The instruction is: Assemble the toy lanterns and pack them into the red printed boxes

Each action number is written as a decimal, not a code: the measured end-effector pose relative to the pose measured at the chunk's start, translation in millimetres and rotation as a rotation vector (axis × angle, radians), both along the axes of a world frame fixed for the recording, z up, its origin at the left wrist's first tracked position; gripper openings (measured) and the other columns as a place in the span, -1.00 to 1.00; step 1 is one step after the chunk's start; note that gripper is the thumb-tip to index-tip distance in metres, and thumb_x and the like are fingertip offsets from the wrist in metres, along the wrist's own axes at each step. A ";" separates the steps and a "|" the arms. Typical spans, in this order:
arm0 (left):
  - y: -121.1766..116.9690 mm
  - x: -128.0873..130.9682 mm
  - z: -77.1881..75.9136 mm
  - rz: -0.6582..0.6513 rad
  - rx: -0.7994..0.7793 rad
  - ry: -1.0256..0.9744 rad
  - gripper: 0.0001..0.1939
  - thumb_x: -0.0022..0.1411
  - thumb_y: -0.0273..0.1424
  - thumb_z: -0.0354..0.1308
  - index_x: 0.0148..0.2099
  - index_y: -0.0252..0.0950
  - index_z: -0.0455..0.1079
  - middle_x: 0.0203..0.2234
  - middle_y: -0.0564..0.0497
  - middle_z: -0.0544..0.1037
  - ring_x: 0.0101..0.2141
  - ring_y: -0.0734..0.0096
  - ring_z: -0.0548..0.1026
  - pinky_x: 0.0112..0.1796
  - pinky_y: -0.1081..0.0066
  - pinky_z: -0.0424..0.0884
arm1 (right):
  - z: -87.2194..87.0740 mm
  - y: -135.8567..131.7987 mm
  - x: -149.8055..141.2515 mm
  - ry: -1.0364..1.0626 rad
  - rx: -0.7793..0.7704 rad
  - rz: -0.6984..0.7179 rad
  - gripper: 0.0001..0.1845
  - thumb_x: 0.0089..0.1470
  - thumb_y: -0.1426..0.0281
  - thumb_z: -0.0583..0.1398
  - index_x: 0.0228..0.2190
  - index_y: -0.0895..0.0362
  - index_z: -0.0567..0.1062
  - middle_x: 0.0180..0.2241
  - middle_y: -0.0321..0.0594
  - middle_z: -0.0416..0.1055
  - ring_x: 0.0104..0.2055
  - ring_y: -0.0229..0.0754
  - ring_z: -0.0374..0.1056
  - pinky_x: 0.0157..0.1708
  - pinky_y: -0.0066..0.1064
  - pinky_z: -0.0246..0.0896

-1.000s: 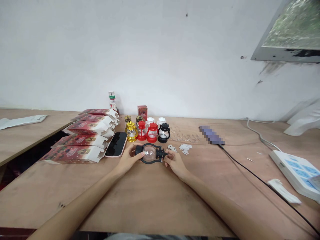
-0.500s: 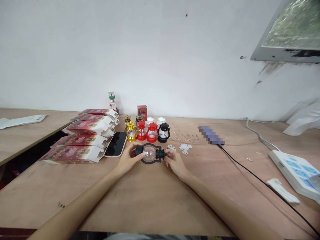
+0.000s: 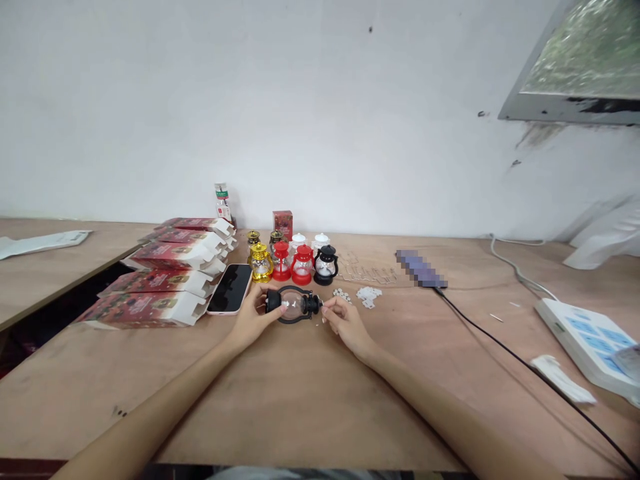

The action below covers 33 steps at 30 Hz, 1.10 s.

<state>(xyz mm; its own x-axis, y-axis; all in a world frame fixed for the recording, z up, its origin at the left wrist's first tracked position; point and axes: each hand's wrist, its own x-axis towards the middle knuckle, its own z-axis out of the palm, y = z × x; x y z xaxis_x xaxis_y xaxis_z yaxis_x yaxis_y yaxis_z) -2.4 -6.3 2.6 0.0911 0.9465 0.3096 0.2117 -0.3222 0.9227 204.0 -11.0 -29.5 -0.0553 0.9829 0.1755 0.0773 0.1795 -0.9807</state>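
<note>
Your left hand [image 3: 256, 315] grips the base of a black lantern [image 3: 294, 305], which lies on its side in front of you. Your right hand [image 3: 346, 325] has its fingertips drawn together at the lantern's cap end; a pale bit there is too small to name.

Just beyond the lantern, a gold lantern [image 3: 261, 264], two red lanterns [image 3: 303, 267] and a second black one [image 3: 325, 267] stand upright in a row, with two dark lanterns [image 3: 253, 239] and two white lanterns [image 3: 321, 241] behind. A small red box [image 3: 283, 225] stands at the back. Near your right hand lie small white pieces [image 3: 369, 297], with thin wire parts [image 3: 373, 274] beyond.

Just beside your left hand is a phone [image 3: 230, 289], next to overlapping open cartons [image 3: 150, 308]; a bottle [image 3: 223, 202] stands behind them. Farther right, a black cable [image 3: 500, 343] runs from a blurred device [image 3: 423, 270] past a white cloth [image 3: 563, 380] and a white unit with blue panels [image 3: 593, 340].

The wooden table [image 3: 300, 407] meets a pale, marked wall [image 3: 320, 120], with a window [image 3: 587, 57] at upper right.
</note>
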 end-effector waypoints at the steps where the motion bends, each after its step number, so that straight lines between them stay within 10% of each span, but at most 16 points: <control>1: 0.0 -0.1 0.3 0.006 -0.001 -0.005 -0.62 -0.13 -0.24 0.27 -0.25 -0.26 0.28 -0.34 0.04 0.45 -0.31 0.35 0.45 -0.30 0.39 0.39 | 0.7 -0.3 -0.3 0.004 -0.001 -0.002 -0.64 -0.16 0.07 0.20 -0.54 0.10 0.31 -0.65 -0.39 0.27 -0.67 -0.38 0.02 -0.65 -0.49 -0.16; 12: 3.4 -3.2 3.5 0.097 0.007 -0.085 -0.66 -0.11 -0.21 0.23 -0.29 -0.25 0.29 -0.33 0.04 0.48 -0.22 0.29 0.44 -0.18 0.33 0.36 | 16.6 -5.1 2.2 0.229 -0.025 0.006 -0.60 -0.24 0.05 0.29 -0.54 0.11 0.36 -0.64 -0.36 0.36 -0.70 -0.40 0.05 -0.66 -0.49 -0.07; 17: 3.5 -3.8 2.8 0.120 0.006 -0.082 -0.66 -0.11 -0.21 0.23 -0.29 -0.26 0.30 -0.31 0.04 0.47 -0.23 0.30 0.44 -0.20 0.34 0.37 | 23.1 23.3 35.9 0.283 0.160 -0.258 -0.68 -0.18 0.12 0.27 -0.51 0.11 0.39 -0.45 -0.23 0.48 -0.56 -0.32 0.25 -0.53 -0.45 0.17; 23: 3.3 -4.1 2.9 0.112 0.009 -0.105 -0.66 -0.11 -0.22 0.24 -0.29 -0.26 0.31 -0.36 0.05 0.47 -0.26 0.31 0.45 -0.19 0.32 0.38 | 42.8 100.1 110.2 -0.244 0.255 -0.735 -0.66 -0.01 0.15 0.08 -0.42 0.18 0.41 -0.39 -0.10 0.48 -0.37 -0.18 0.39 -0.40 -0.38 0.27; 33: 6.0 -5.9 3.2 0.129 0.032 -0.121 -0.65 -0.14 -0.21 0.25 -0.30 -0.26 0.30 -0.38 0.06 0.47 -0.30 0.33 0.45 -0.25 0.35 0.39 | 36.6 150.2 128.2 -0.927 0.151 -0.508 -0.86 -0.05 0.49 0.11 -0.51 0.16 0.49 -0.40 -0.16 0.51 -0.30 -0.16 0.37 -0.29 -0.42 0.14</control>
